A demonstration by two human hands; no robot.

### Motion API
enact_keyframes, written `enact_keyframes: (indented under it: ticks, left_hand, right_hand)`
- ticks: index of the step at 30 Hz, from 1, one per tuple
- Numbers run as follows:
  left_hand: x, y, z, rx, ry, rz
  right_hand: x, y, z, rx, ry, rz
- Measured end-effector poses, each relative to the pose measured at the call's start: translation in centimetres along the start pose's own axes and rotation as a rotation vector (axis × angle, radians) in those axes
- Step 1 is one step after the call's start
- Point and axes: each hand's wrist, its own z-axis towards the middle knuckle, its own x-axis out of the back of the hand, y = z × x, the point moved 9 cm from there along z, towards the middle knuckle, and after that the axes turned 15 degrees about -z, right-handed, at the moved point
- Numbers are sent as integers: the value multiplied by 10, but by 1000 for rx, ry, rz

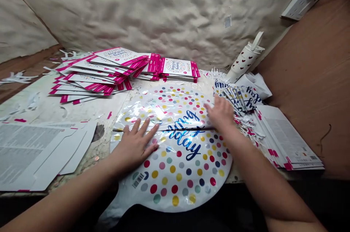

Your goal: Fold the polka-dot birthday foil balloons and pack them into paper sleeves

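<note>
A round foil balloon (177,173) with coloured polka dots and blue "birthday" lettering lies on the table, folded across its middle. Its upper flap (164,108) reflects the light, and its tail (115,206) hangs toward me. My left hand (135,144) presses flat on the balloon with fingers spread. My right hand (220,113) rests on the flap's right side, fingers apart, next to a fanned pile of folded balloons (237,97). Neither hand grips anything.
Stacks of pink-edged balloon packets (109,71) lie at the back. Printed white sheets (35,155) sit at the left, and another stack (284,140) sits at the right. A heart-patterned bottle (243,58) stands at the back right, with paper scraps around.
</note>
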Motion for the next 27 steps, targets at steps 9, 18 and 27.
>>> enact_keyframes:
  ticks: [9, 18, 27]
  left_hand:
    - [3, -16, -2, 94, 31, -14]
    - [-14, 65, 27, -112, -39, -31]
    - [-27, 75, 32, -63, -99, -97]
  right_hand:
    - [-34, -64, -84, 400, -211, 165]
    - [-25, 32, -115, 189, 1, -30]
    - [7, 0, -43, -98, 27, 628]
